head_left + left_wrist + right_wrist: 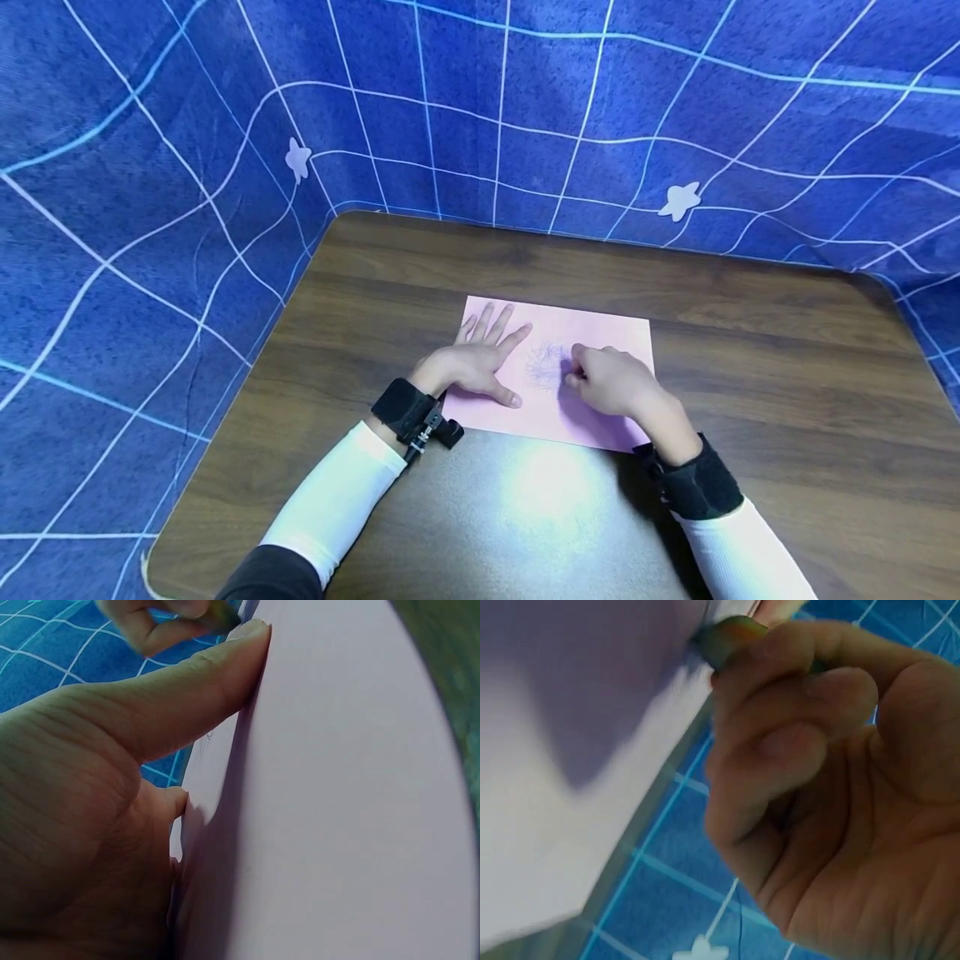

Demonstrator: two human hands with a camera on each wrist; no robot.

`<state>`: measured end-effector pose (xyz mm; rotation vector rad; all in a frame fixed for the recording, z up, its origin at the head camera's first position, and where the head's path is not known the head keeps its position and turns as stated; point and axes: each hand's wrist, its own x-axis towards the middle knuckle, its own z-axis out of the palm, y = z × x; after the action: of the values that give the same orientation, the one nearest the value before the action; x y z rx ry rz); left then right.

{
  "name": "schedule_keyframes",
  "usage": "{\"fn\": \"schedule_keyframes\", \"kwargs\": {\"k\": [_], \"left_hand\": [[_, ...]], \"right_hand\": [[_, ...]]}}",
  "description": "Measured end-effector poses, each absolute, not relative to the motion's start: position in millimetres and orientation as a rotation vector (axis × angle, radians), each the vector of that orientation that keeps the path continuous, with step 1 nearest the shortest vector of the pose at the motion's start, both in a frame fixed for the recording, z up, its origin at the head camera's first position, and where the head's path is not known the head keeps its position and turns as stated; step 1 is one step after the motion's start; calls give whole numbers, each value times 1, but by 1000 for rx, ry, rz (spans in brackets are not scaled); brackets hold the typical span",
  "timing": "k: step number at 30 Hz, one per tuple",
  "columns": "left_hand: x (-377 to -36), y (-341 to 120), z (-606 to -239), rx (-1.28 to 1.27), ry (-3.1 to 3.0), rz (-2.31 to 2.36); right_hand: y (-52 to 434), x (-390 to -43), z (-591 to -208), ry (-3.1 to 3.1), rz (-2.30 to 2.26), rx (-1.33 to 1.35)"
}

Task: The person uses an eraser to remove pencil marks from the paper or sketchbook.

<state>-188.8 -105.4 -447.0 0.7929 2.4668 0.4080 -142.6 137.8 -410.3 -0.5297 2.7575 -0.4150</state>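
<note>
At the far left, from 7 o'clock up to 11 o'clock, a blue cloth backdrop [150,208] with a pale grid and small star shapes wraps the scene and runs on behind the wooden counter [360,275], whose rounded left corners stand close against it. The left hand [480,358] lies flat on the left part of a pink sheet of paper [592,329], fingers [491,321] straight and spread toward 12 o'clock and the thumb out toward 4 o'clock; the left wrist view shows the thumb [187,682] pressed down on the paper [337,795], which I judge is there to pin the sheet so it does not slide under the strokes. Just right of that hand, near the middle of the sheet, sits a patch of purple scribble [543,364]. The right hand [611,383] is touching its right side, fingers curled tight around a short drawing stick, probably a crayon [731,637], with its tip on the paper [585,697] in the right wrist view; the grip is low and close to the tip, which would suit short, firm strokes. The sheet lies square near the centre of the counter, its near edge toward 6 o'clock beside a bright glare spot [547,487]. Bare wood shows all round it, widest toward 3 o'clock, where the counter runs on well past the right hand, so that arm has the most room to swing.
</note>
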Motion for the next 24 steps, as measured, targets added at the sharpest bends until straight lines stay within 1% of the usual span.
{"fn": "schedule_keyframes", "kwargs": {"k": [4,6,15,24], "left_hand": [[-189,-104,-446,815,2471,389],[-189,-104,-446,822,2474,375],[-188,-104,-446,797,2467,391],[-188,-104,-445,781,2466,402]], "right_hand": [[122,-137,-418,2753,-572,-679],[116,-135,-421,2746,-613,-709],[121,-139,-424,2686,-701,-603],[154,-153,-418,2662,-653,-481]]}}
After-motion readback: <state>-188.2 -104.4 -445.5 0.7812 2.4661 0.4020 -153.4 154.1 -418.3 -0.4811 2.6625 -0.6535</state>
